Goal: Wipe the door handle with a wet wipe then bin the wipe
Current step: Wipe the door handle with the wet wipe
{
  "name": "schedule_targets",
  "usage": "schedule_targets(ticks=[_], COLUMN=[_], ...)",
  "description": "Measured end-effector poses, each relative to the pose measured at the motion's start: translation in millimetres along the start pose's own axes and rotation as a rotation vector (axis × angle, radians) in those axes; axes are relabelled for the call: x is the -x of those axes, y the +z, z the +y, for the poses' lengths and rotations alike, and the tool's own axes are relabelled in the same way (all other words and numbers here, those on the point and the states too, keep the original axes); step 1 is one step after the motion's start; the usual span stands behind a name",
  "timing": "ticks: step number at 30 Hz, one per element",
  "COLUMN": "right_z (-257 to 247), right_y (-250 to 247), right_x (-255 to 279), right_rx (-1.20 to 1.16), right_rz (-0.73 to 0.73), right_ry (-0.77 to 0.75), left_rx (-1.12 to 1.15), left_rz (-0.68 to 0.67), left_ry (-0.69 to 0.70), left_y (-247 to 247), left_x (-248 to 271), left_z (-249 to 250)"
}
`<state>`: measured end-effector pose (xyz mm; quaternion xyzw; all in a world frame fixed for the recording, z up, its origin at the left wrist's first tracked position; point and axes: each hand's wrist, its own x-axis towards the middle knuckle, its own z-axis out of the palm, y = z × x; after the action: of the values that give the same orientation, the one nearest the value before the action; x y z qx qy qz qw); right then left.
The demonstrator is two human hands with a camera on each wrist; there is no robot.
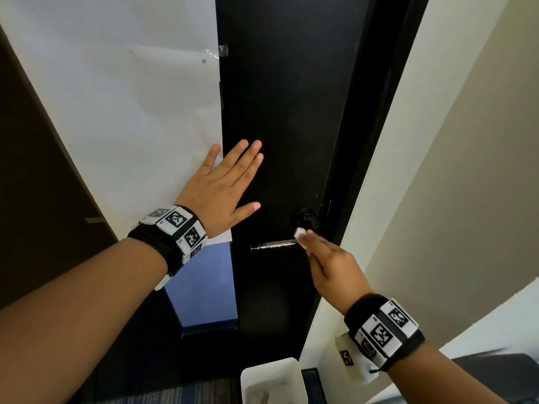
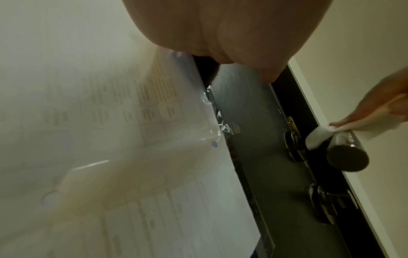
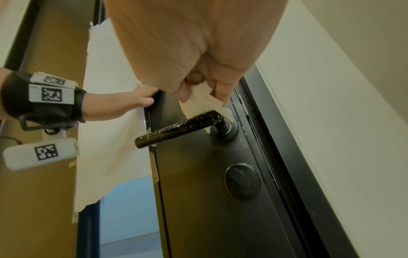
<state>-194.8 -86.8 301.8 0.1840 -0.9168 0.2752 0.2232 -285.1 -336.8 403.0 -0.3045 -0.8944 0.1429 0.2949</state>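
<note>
A dark lever door handle (image 1: 272,245) (image 3: 178,129) (image 2: 346,153) sticks out from a black door (image 1: 285,112). My right hand (image 1: 323,258) (image 3: 198,87) pinches a white wet wipe (image 1: 299,233) (image 3: 207,103) (image 2: 320,136) and presses it on the handle's inner end, beside the round rose. The handle's bar shows small wet specks. My left hand (image 1: 227,182) lies flat with straight fingers on the door, above and left of the handle; in the left wrist view only its palm (image 2: 220,34) shows.
A white bin (image 1: 274,380) stands on the floor below the handle, with crumpled white material inside. White paper (image 1: 131,112) is taped over the door's glass panel. A round lock plate (image 3: 243,181) sits below the handle. A cream wall (image 1: 452,170) is right of the frame.
</note>
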Motion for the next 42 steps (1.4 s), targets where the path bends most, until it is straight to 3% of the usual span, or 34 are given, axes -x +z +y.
schedule_targets(ticks=[3,10,12,17,23,42], right_z=[-8,-1,4,-5,-5,-40], right_y=[2,20,23,12,10,24], right_x=[24,23,8,-37,-37,-19], right_rx=[-0.114,-0.833,-1.095,-1.728,-1.965,-1.977], right_rz=[0.087,0.336,0.335,0.455,0.44,0.522], right_ry=[0.093,0.962,1.074,1.157,1.147,1.178], left_rx=[-0.014,-0.045,-0.047,-0.027,-0.003,0.029], left_rz=[0.007,0.011,0.01,0.008,0.01,-0.021], left_ry=[0.004,0.011,0.006,0.004,0.01,-0.012], left_y=[2,8,9,9,2,-6], left_x=[-1,-3,-3,-3,-1,-1], left_z=[0,0,1,1,1,3])
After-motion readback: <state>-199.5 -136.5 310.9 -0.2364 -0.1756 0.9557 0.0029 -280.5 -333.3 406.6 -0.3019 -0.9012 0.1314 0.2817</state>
